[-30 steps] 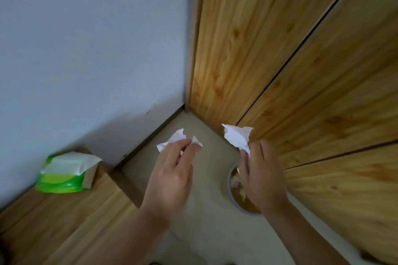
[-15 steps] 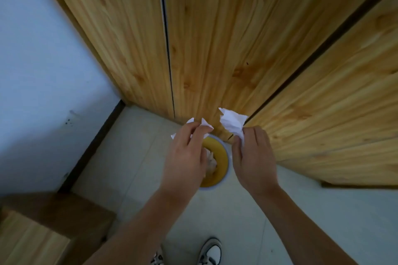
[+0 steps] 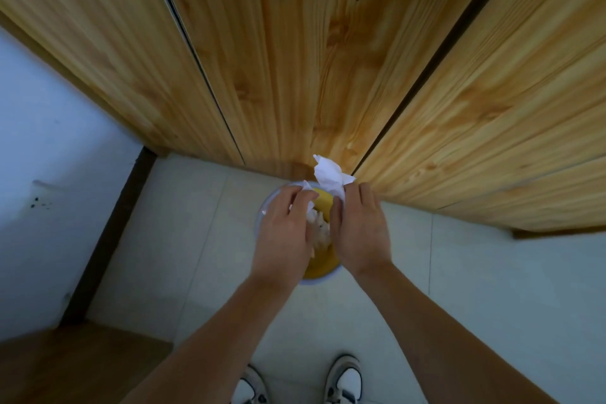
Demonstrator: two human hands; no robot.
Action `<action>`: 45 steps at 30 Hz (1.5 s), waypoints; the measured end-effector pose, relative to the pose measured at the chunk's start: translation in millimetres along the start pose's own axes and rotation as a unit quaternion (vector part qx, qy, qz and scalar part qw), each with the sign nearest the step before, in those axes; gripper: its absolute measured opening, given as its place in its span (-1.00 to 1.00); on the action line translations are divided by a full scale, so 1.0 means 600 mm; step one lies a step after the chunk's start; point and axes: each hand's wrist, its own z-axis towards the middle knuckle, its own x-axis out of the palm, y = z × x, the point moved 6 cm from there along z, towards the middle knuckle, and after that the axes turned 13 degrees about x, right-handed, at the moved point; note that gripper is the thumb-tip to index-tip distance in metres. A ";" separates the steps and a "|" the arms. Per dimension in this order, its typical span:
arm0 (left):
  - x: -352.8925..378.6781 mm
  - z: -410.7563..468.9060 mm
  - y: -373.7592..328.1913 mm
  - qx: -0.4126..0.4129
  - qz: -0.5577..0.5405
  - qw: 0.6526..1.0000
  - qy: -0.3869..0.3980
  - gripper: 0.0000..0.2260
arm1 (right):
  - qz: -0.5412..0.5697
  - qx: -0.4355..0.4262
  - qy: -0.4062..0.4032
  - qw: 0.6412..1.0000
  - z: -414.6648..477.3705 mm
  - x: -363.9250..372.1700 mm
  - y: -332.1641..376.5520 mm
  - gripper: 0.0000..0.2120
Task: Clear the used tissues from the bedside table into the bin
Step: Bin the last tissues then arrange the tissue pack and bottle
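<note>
Over the bin (image 3: 323, 272), both hands are hovering side by side, backs toward the camera. The left hand (image 3: 282, 233) is curling its fingers round a crumpled white tissue (image 3: 306, 188), and only a small edge of it is showing past the fingertips. The right hand (image 3: 359, 229) is pinching a second tissue (image 3: 329, 175), which is sticking up well beyond its fingers. Between the two hands, white wads (image 3: 319, 228) are lying inside the round bin, whose inner wall is showing yellow under a pale rim. The bin is standing on the light tiled floor (image 3: 196, 239), right at the foot of the wooden wardrobe doors (image 3: 295, 59) that are filling the upper part of the view. At the bottom edge, two white shoes (image 3: 344, 380) are pointing toward the bin. On the left, a pale wall (image 3: 49, 157) is meeting the floor along a dark skirting (image 3: 108, 233), and the corner of a wooden surface (image 3: 65, 364) is showing at the lower left.
</note>
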 end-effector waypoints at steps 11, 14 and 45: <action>0.063 -0.012 0.073 -0.015 -0.033 0.999 0.039 -0.46 | -0.030 0.053 0.080 0.995 -0.005 0.103 -0.032 -0.75; 0.073 -0.024 0.092 -0.031 -0.021 0.998 0.058 -0.49 | -0.037 0.077 0.105 0.991 -0.017 0.115 -0.035 -0.71; -0.326 -0.083 -0.037 -0.096 0.184 0.978 0.034 -0.33 | -0.102 -0.078 0.103 0.986 -0.030 -0.206 0.225 -0.56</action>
